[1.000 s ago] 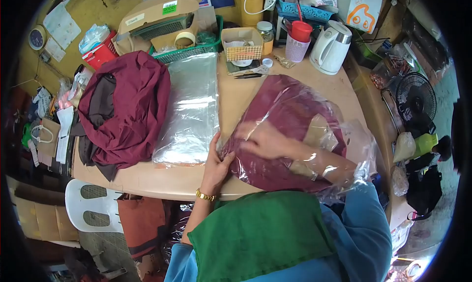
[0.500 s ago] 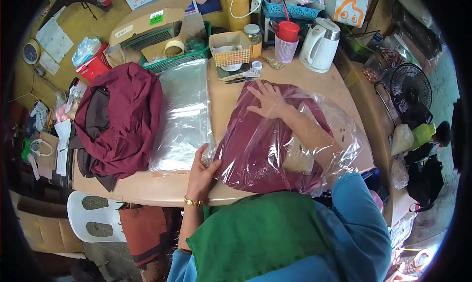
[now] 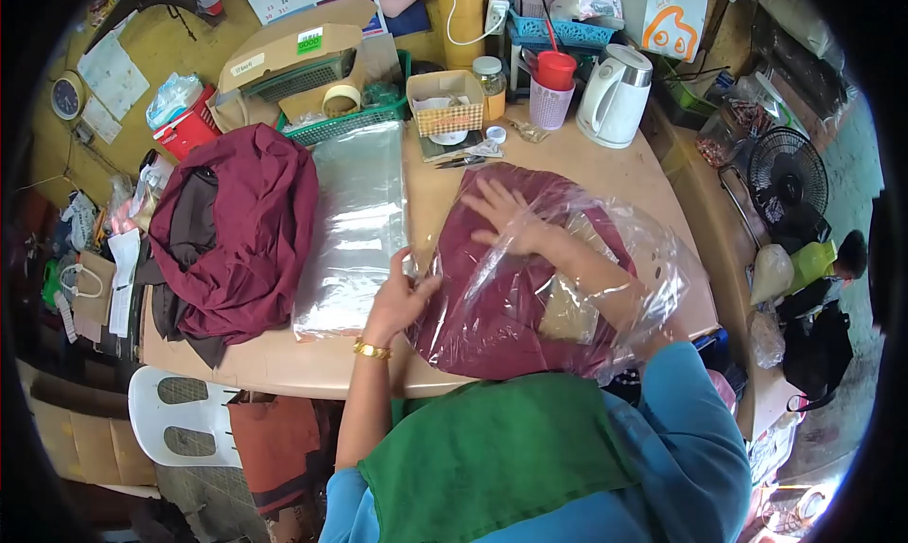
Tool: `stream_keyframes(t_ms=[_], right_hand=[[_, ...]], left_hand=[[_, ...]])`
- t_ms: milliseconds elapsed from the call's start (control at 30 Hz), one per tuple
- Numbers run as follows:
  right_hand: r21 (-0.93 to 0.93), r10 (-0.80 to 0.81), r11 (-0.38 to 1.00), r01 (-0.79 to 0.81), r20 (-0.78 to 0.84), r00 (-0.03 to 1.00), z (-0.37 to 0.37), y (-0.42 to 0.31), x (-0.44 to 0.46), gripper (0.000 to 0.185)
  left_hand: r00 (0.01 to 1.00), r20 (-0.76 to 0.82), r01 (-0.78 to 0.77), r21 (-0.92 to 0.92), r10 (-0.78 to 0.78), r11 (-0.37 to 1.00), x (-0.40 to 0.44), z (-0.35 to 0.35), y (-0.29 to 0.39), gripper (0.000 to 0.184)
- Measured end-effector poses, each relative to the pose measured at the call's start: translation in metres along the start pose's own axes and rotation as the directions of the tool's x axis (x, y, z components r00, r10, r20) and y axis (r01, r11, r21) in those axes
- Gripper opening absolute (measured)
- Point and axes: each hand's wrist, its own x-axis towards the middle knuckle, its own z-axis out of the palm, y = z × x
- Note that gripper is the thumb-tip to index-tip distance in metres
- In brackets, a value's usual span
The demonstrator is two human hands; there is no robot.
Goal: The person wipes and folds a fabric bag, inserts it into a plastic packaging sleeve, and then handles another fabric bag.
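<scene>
- Folded maroon cloth: on the table, right of frame centre, flat, inside a clear plastic bag. Loose film bunches at the bag's right end, around the forearm.
- Tan piece shows through the film on the right part of the cloth, partly behind the forearm.
- Right hand: open, fingers spread, palm down at the upper part of the folded cloth. Forearm runs under the film.
- Left hand: at the bag's left edge, centre of frame, thumb and fingers apart, half curled. Can't tell if film is pinched between them. Gold watch on that wrist.
- Stack of clear sleeves: left of the left hand, lying flat, glossy.
- Heaped maroon cloth: left of frame, just beside the sleeves, dark fabric showing in its middle.
- Top centre: woven basket, jar just beside it, pens below.
- Upper right: white kettle upright, lilac cup near its left side.
- Green cloth: over the person's front, bottom centre.
</scene>
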Motion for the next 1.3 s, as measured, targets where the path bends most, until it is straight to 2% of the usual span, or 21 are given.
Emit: stream_keyframes(t_ms=[67, 100, 167, 233, 300, 367, 433, 533, 600, 667, 733, 800, 867, 933, 1000, 1033, 1100, 1167, 1200, 1233, 1300], right_hand=[[0.184, -0.205, 0.967, 0.176, 0.152, 0.967, -0.022, -0.013, -0.034, 0.079], [0.305, -0.317, 0.919, 0.249, 0.198, 0.928, -0.034, -0.006, -0.055, 0.079], [0.622, -0.346, 0.775, 0.108, 0.274, 0.897, -0.053, 0.022, -0.102, 0.085], [0.925, -0.285, 0.361, -0.120, 0.232, 0.930, -0.066, 0.062, -0.159, 0.091], [0.992, -0.246, -0.058, -0.114, 0.097, 0.964, -0.082, 0.058, -0.194, 0.098], [0.994, -0.237, -0.097, 0.054, -0.076, 0.969, -0.105, 0.008, -0.194, 0.088], [0.960, -0.173, 0.132, 0.246, -0.222, 0.960, -0.090, -0.014, -0.188, 0.072], [0.714, 0.132, 0.690, -0.117, 0.035, 0.991, -0.046, -0.042, -0.140, 0.049], [0.848, 0.313, 0.475, -0.238, 0.090, 0.945, -0.070, -0.042, -0.091, 0.033], [0.967, 0.484, 0.253, 0.003, -0.129, 0.865, -0.104, -0.037, -0.061, 0.025], [0.858, 0.373, 0.057, 0.511, -0.493, 0.786, -0.167, -0.051, -0.071, 0.018], [0.925, 0.407, 0.113, 0.362, -0.376, 0.832, -0.176, -0.022, -0.101, 0.017], [0.904, 0.592, 0.415, -0.105, -0.181, 0.785, -0.129, 0.040, -0.135, 0.016], [0.862, 0.491, 0.399, -0.314, 0.088, 0.867, -0.075, 0.081, -0.187, 0.011], [0.775, 0.673, 0.312, -0.550, 0.228, 0.704, -0.048, 0.083, -0.226, 0.010], [0.772, 0.678, 0.305, -0.558, 0.236, 0.696, -0.038, 0.104, -0.243, 0.010], [0.560, 0.734, 0.587, -0.584, -0.063, 0.677, -0.018, 0.143, -0.275, 0.024], [0.469, 0.813, 0.520, -0.714, -0.015, 0.583, -0.072, 0.111, -0.235, 0.036], [0.363, 0.875, 0.444, -0.819, 0.023, 0.484, -0.098, 0.102, -0.208, 0.048], [0.446, 0.862, 0.454, -0.771, 0.001, 0.508, -0.082, 0.118, -0.189, 0.055], [0.568, 0.800, 0.435, -0.699, 0.111, 0.589, -0.065, 0.131, -0.135, 0.067]], left_hand=[[0.998, -0.019, -0.054, 0.120, 0.056, 0.991, -0.003, 0.005, 0.010, 0.066], [0.978, -0.018, -0.208, -0.016, 0.208, 0.978, -0.004, 0.008, 0.006, 0.058], [0.935, -0.035, -0.354, -0.155, 0.353, 0.922, -0.012, 0.005, 0.001, 0.051], [0.975, -0.143, -0.202, -0.232, 0.173, 0.952, -0.033, -0.029, 0.000, 0.034], [0.953, -0.262, 0.043, -0.385, -0.154, 0.922, -0.057, -0.063, 0.006, 0.027], [0.904, -0.425, -0.116, -0.337, -0.041, 0.934, -0.061, -0.068, -0.032, 0.029], [0.919, -0.392, -0.104, -0.364, -0.051, 0.925, -0.065, -0.062, -0.038, 0.033], [0.947, -0.300, -0.031, -0.443, -0.115, 0.896, -0.064, -0.043, -0.033, 0.041], [0.935, -0.330, -0.066, -0.530, -0.134, 0.846, -0.051, -0.043, -0.047, 0.040], [0.890, -0.444, -0.215, -0.617, -0.108, 0.757, -0.046, -0.047, -0.033, 0.040], [0.876, -0.470, -0.257, -0.646, -0.109, 0.718, -0.053, -0.059, -0.022, 0.040], [0.848, -0.516, -0.298, -0.653, -0.121, 0.696, -0.060, -0.060, -0.023, 0.040], [0.856, -0.485, -0.170, -0.593, -0.180, 0.787, -0.074, -0.050, -0.027, 0.041], [0.860, -0.464, -0.026, -0.460, -0.215, 0.888, -0.086, -0.038, -0.055, 0.044], [0.874, -0.440, 0.018, -0.394, -0.206, 0.919, -0.095, -0.029, -0.060, 0.047], [0.878, -0.430, 0.026, -0.396, -0.210, 0.918, -0.097, -0.030, -0.061, 0.047], [0.936, -0.300, 0.050, -0.402, -0.182, 0.914, -0.100, -0.038, -0.070, 0.045], [0.969, -0.232, 0.035, -0.220, -0.087, 0.975, -0.103, -0.053, -0.061, 0.046], [0.953, -0.302, 0.072, 0.180, -0.015, 0.981, -0.106, -0.061, -0.041, 0.047], [0.937, -0.341, 0.129, 0.547, 0.079, 0.827, -0.109, -0.067, -0.022, 0.049], [0.920, -0.391, 0.234, 0.517, -0.016, 0.823, -0.095, -0.065, 0.009, 0.055]])
